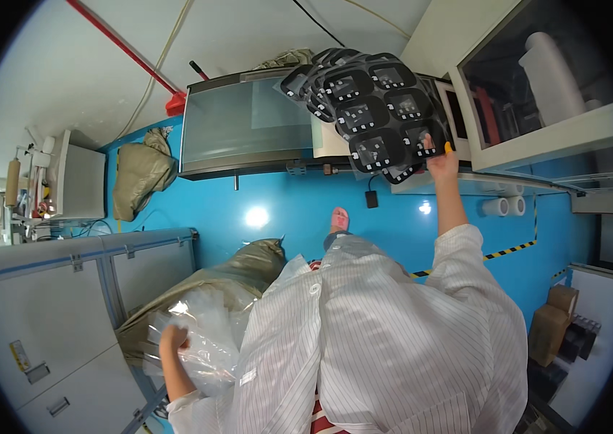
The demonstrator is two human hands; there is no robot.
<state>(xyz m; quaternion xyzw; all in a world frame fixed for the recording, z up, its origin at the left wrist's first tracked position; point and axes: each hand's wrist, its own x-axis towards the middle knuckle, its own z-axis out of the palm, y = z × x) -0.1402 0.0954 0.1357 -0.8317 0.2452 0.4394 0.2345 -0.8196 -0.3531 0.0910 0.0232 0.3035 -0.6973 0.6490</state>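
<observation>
My right hand (442,165) grips the near right corner of a black sheet (393,119) with rounded clear windows and small white marks. Fingers show through one window, and a bit of yellow is at a fingertip. More such sheets (313,90) lie fanned in a pile beneath and behind it, on the right part of a long machine (241,119) with a glass-like top. Down at the left, my left hand (175,338) is closed on crumpled clear plastic film (209,329). That film lies over an olive-brown sack (256,262).
Grey cabinets (53,304) stand at the left, with another olive sack (140,173) beyond. A pale windowed cabinet (545,123) is at the far right. White rolls (501,207), cardboard boxes (554,325) and a black foot pedal (371,199) are around the blue floor (284,210).
</observation>
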